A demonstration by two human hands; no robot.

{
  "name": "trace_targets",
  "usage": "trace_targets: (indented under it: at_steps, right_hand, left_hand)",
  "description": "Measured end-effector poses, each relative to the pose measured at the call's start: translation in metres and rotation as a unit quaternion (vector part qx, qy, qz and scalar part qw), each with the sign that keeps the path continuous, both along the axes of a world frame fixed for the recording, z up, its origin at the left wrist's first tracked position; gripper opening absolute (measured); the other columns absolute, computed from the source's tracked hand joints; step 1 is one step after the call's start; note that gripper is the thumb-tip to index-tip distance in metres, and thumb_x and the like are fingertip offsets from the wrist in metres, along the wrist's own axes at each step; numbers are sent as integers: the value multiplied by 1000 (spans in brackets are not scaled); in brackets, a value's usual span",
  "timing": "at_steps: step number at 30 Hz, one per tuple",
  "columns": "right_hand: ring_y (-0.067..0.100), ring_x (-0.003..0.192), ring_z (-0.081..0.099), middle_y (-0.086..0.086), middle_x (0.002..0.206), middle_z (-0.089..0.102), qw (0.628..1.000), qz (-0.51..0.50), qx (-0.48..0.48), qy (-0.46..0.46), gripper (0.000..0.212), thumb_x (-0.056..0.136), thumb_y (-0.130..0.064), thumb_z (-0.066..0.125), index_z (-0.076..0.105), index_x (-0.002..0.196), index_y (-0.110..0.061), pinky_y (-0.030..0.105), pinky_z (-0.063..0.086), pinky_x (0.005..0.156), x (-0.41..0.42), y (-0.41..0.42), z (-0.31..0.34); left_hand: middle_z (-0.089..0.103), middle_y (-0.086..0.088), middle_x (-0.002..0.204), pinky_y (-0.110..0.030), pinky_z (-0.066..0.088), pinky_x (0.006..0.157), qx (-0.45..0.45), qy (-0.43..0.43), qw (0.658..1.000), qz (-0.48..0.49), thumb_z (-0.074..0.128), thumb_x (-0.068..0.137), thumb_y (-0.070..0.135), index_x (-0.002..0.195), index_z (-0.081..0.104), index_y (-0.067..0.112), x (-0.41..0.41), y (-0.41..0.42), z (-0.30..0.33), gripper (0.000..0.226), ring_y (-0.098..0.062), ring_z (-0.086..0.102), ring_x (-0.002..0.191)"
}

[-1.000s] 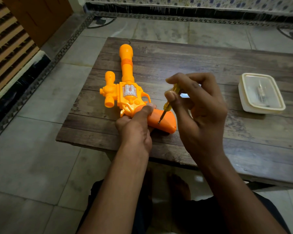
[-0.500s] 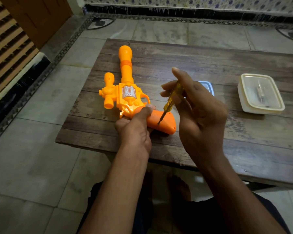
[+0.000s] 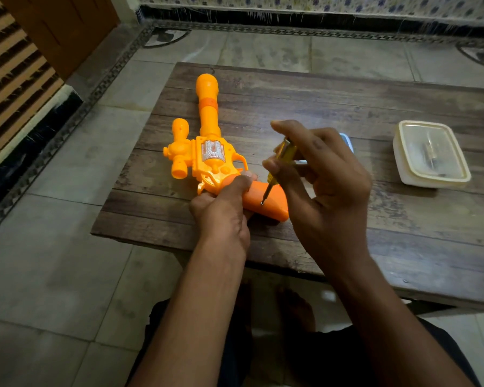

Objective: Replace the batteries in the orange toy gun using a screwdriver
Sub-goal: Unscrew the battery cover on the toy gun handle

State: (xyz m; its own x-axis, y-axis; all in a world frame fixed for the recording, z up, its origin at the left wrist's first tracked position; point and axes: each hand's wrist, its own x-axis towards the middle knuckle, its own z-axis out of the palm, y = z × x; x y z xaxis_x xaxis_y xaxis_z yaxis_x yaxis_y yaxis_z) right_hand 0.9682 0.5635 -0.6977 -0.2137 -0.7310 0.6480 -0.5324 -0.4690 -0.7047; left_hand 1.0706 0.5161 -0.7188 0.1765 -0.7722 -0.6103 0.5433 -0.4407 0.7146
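Pinched between thumb and fingers of right hand point(image 3: 330, 188): yellow screwdriver point(image 3: 280, 158), tilted, tip down on a screw in the darker orange grip panel of orange toy gun point(image 3: 211, 160). Clamped round the gun just behind the trigger: left hand point(image 3: 224, 210), thumb laid along the top of the grip, fingers curled underneath, pinning it flat.

Gun on its side on wooden table point(image 3: 347, 107), left of centre, barrel pointing to the far edge and stopping short of it, grip end angled right and toward the near edge. Side scope just beside the table's left edge, still over the wood. Near edge close under the left wrist, little wood between grip and drop.

Wide bare boards to the right of the working hand and along the far side. Cream lidded container point(image 3: 430, 155) near the right edge, well apart from the gun, contents blurred through the lid. Small blue-rimmed object point(image 3: 347, 141) mostly hidden behind right-hand fingers; cannot tell what. Tiled floor all round the table; bare feet under the near edge.
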Motion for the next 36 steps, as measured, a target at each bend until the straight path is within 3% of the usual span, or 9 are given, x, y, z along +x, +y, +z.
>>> trace_targets:
  at_steps: [6,10,15,20,36]
  right_hand:
    - [26,99,73,15,108,69,1000,16,4,-14,38,98,6,55,61,135,4,45,60,81,-4,0,-2]
    - [28,91,67,16,104,59,1000,-18,-9,0,30,97,1,69,69,127,1,41,60,74,-2,-1,-2]
    - [30,94,72,17,105,63,1000,-8,-12,-13,40,97,6,59,60,137,6,44,60,78,-4,-2,-4]
    - [29,93,69,16,103,63,1000,-18,-11,15,38,96,3,70,64,133,2,41,59,75,-3,-2,-3]
    - [29,96,72,18,106,64,999,-19,-34,4,37,97,7,64,61,135,7,44,61,80,-5,0,-5]
  left_hand:
    - [73,-15,119,-51,63,80,1,1,1000,-1,84,76,-5,132,63,6,0,-1,-1,61,-27,72,103]
    - [72,-15,121,-53,61,83,5,0,1000,3,84,76,-4,135,61,6,-1,0,1,63,-29,71,106]
    - [73,-16,121,-58,61,86,-1,0,1000,0,86,73,-6,133,63,6,0,-1,-1,66,-31,73,107]
    - [72,-15,118,-56,60,88,1,7,1000,5,83,77,-7,130,63,6,-1,0,2,58,-25,71,97]
    - [72,-15,122,-62,59,90,-3,-3,1000,-3,87,72,-3,133,62,7,0,0,-2,66,-31,71,108]
